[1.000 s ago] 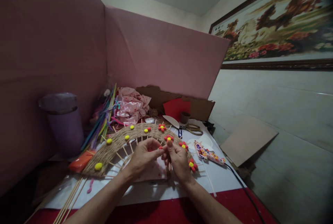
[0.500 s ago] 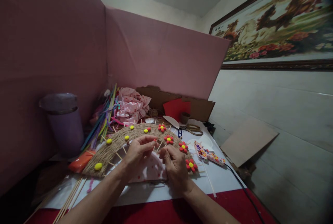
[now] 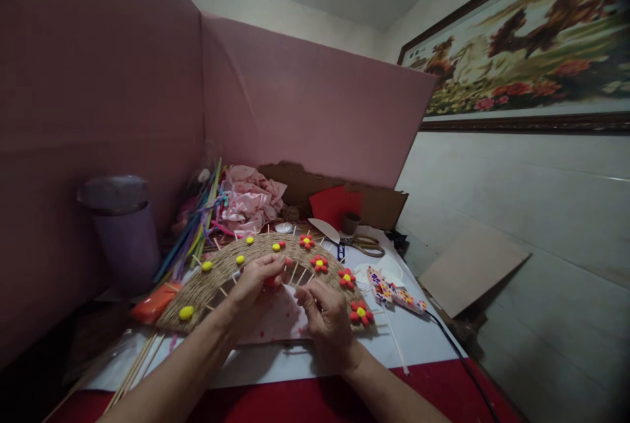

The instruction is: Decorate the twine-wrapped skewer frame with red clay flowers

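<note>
A half-round fan of woven twine (image 3: 216, 272) on thin wooden sticks lies on the white sheet (image 3: 423, 338). Yellow dots and red clay flowers with yellow centres (image 3: 319, 263) sit along its arc. My left hand (image 3: 256, 281) rests on the arc near its top, fingers pinched on a small red clay piece (image 3: 288, 261) beside a yellow dot. My right hand (image 3: 325, 318) lies lower over the sticks, fingers curled, and what it holds is hidden.
A lidded purple tub (image 3: 123, 229) stands at the left, with coloured pipe cleaners (image 3: 197, 226) and pink cloth (image 3: 249, 203) behind the fan. Scissors (image 3: 361, 244), a patterned glue gun (image 3: 394, 292) with black cord, an orange clay block (image 3: 152, 305) and spare sticks (image 3: 132, 370) lie around.
My hands have parted. The left hand moved up and left onto the arc with the red piece. The right hand dropped slightly toward me.
</note>
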Demonstrator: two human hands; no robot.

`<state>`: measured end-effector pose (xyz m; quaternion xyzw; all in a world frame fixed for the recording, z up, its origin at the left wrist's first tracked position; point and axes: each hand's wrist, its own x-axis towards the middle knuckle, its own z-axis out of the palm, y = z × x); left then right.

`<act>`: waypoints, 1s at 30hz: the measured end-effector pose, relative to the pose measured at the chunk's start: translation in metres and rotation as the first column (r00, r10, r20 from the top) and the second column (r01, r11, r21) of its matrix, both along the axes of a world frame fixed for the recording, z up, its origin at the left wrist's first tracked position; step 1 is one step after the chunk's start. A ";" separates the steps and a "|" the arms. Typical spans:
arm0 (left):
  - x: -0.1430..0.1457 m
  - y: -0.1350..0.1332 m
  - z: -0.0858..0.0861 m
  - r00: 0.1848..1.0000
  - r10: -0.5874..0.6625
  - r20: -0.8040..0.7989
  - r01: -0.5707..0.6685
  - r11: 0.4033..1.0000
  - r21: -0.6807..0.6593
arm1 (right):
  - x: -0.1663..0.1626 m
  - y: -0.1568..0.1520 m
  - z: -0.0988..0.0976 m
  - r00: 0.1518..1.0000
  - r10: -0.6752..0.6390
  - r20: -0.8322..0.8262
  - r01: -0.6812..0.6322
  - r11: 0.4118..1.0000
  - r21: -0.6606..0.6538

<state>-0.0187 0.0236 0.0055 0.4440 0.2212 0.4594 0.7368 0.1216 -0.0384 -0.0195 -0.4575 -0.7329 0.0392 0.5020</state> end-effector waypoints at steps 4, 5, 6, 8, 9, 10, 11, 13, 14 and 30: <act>-0.003 0.000 0.003 0.999 0.025 -0.022 -0.026 0.999 -0.021 | -0.002 -0.002 0.000 1.000 0.015 0.022 -0.015 1.000 -0.001; -0.004 0.001 0.003 0.999 0.032 -0.021 -0.032 0.999 -0.019 | -0.002 -0.002 0.000 0.999 0.021 0.025 -0.021 1.000 -0.006; -0.005 0.001 0.003 0.999 0.038 -0.019 -0.038 0.999 -0.020 | -0.002 -0.003 0.000 0.999 0.025 0.028 -0.024 1.000 -0.010; -0.006 0.003 0.003 0.998 0.062 -0.016 -0.063 0.997 -0.043 | -0.002 -0.003 -0.001 0.999 0.026 0.035 -0.025 1.000 -0.014; -0.006 0.004 0.003 0.997 0.077 -0.017 -0.078 0.995 -0.061 | -0.002 -0.002 -0.001 0.999 0.023 0.037 -0.023 1.000 -0.013; -0.006 0.005 0.003 0.996 0.093 -0.017 -0.094 0.993 -0.071 | -0.002 -0.002 -0.001 0.999 0.022 0.041 -0.022 1.000 -0.011; -0.006 0.006 0.002 0.994 0.107 -0.017 -0.108 0.992 -0.069 | -0.003 -0.002 -0.002 0.999 0.023 0.045 -0.023 1.000 -0.006; -0.006 0.008 0.002 0.992 0.128 -0.016 -0.128 0.991 -0.036 | -0.004 -0.002 -0.002 0.998 0.029 0.056 -0.029 1.000 0.001; -0.007 0.009 0.002 0.990 0.138 -0.017 -0.139 0.990 -0.013 | -0.005 -0.002 -0.002 0.998 0.032 0.061 -0.032 0.999 0.001; -0.024 0.067 0.039 0.582 0.670 -0.461 -0.280 0.698 0.659 | -0.009 0.005 0.023 0.970 0.061 0.234 -0.057 0.998 -0.027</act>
